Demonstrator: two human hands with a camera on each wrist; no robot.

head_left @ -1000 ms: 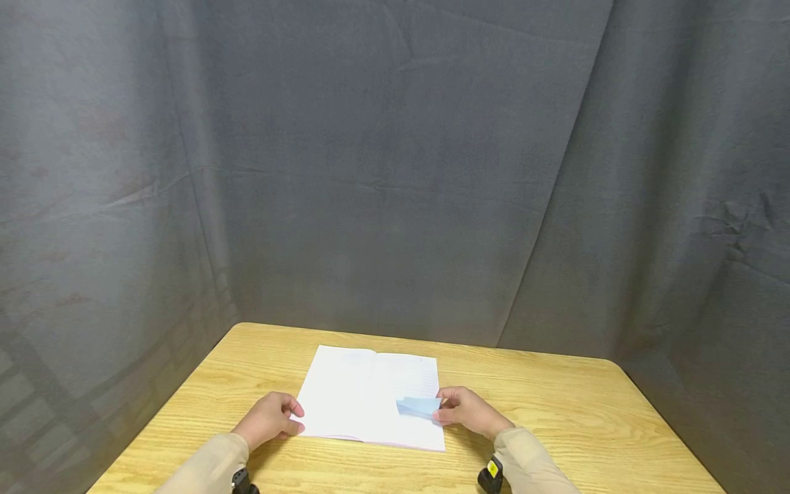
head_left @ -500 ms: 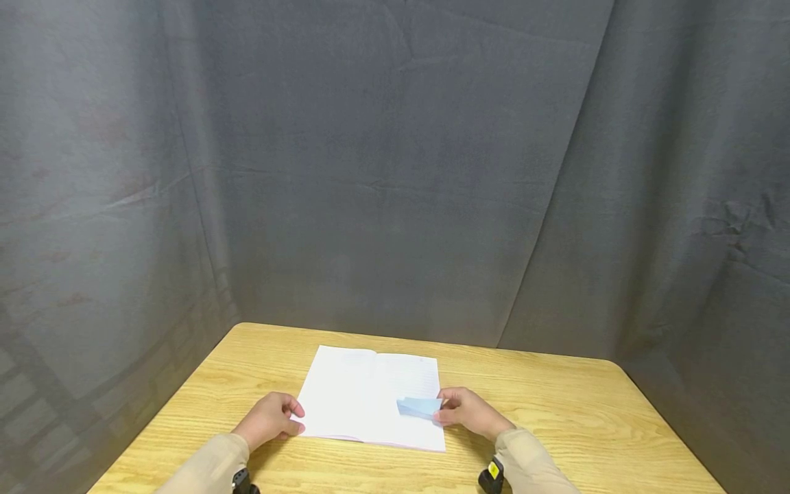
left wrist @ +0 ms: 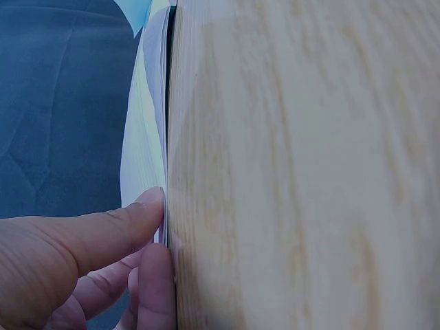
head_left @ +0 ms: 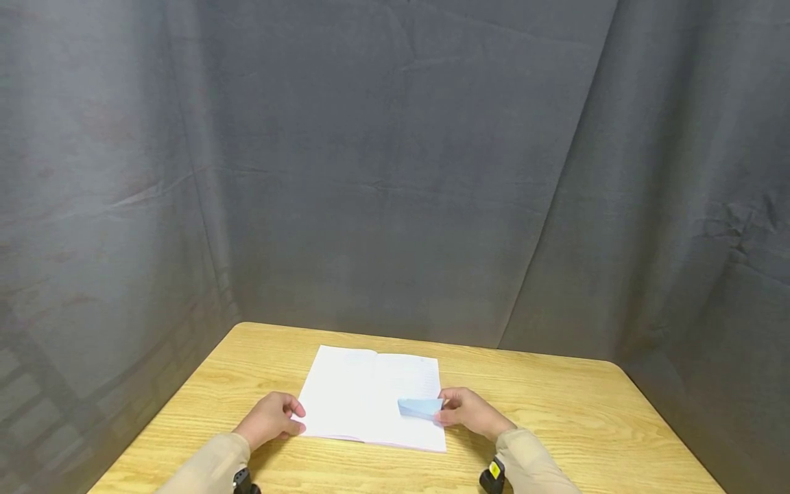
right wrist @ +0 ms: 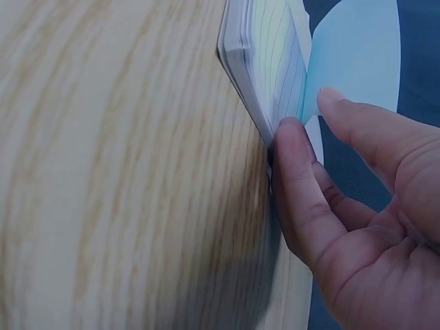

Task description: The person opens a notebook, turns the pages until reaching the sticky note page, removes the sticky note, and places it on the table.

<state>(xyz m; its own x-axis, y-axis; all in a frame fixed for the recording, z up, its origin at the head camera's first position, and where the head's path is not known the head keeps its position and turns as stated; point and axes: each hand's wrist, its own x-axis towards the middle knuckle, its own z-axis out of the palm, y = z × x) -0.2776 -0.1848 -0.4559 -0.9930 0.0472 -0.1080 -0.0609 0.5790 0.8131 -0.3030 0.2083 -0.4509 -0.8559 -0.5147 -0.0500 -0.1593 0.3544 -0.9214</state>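
An open notebook [head_left: 345, 394] with white pages lies on the wooden table. My left hand [head_left: 276, 416] is at its left edge. In the left wrist view, the thumb [left wrist: 141, 213] rests on the page margin and the index finger is against the edge, pinching it. On the right page a light blue sticky note [head_left: 418, 408] sticks out toward the right edge. My right hand [head_left: 467, 412] holds that end between thumb and fingers. The right wrist view has the blue sheet curving up off the lined page, its thumb tip over it and the index fingertip at the notebook's edge.
The wooden table [head_left: 555, 412] stretches away to both sides of the notebook. Grey cloth curtains [head_left: 395, 171] hang behind it and along the left and right. A dark wrist camera [head_left: 492, 475] sits below the right sleeve.
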